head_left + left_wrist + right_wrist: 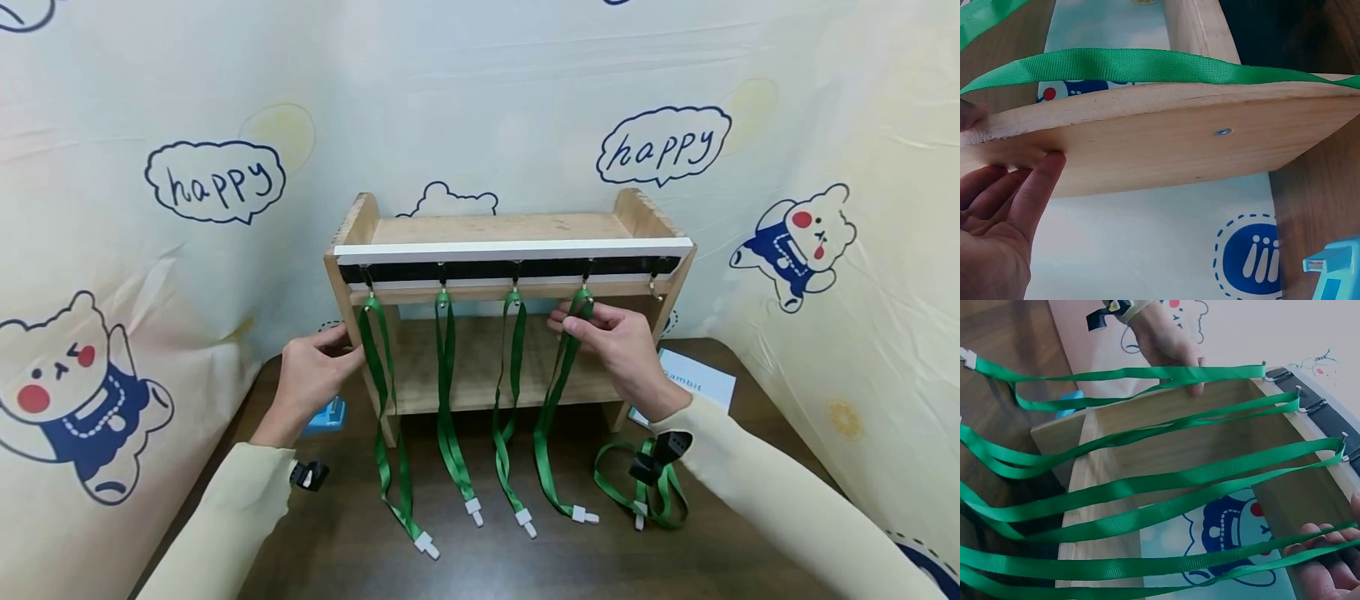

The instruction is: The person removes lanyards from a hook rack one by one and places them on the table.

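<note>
A wooden shelf (495, 227) stands on the table, with a black strip (480, 270) of hooks along its front. Four hooks carry green lanyards with white clips: the first (366, 329), second (447, 417), third (518, 350) and fourth (543, 442). Nothing hangs on the rightmost hook (655, 287). My left hand (307, 375) grips the left side panel (1147, 147), fingers on its outer face. Just under the fourth hook, my right hand (618, 350) pinches the fourth lanyard, thumb in front and fingers behind. Another lanyard (670, 500) lies looped on the table.
Behind the shelf's left side sits a blue object (326, 417), partly covered by the left wrist. A white and blue card (697, 379) lies at the right, partly behind the right forearm. Printed cloth (480, 108) surrounds the dark wooden table (337, 533).
</note>
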Available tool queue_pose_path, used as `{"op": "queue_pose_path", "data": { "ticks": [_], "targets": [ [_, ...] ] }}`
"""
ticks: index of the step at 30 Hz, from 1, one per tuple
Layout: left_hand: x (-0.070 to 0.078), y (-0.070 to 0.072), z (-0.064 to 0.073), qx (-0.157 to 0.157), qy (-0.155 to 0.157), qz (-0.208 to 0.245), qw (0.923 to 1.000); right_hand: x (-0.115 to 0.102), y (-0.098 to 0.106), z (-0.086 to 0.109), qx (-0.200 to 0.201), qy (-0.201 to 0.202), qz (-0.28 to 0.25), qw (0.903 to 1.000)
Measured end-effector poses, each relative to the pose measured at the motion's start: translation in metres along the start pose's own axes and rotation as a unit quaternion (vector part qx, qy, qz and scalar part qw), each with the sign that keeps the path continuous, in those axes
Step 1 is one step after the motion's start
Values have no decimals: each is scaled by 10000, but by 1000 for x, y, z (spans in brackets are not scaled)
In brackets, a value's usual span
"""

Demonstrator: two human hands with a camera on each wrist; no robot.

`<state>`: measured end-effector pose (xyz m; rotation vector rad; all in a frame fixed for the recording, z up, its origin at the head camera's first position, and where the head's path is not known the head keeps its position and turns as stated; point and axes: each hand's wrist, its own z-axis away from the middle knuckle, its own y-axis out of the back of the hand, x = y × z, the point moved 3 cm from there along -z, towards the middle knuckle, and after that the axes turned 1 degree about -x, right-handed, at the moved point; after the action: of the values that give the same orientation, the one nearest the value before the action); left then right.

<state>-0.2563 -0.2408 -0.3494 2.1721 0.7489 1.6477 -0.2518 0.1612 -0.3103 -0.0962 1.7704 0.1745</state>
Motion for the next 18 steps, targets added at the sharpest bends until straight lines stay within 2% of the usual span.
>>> {"op": "queue_pose_path", "data": {
  "ticks": [5, 9, 18],
  "targets": [
    [1, -1, 1, 13, -19, -21, 10000, 1, -1, 0, 81, -98, -175, 9998],
    [3, -1, 1, 0, 57, 35, 10000, -7, 2, 6, 43, -71, -375, 9993],
    [4, -2, 1, 108, -51, -42, 9999, -25, 12, 16, -84, 116, -111, 9998]
  ]
}}
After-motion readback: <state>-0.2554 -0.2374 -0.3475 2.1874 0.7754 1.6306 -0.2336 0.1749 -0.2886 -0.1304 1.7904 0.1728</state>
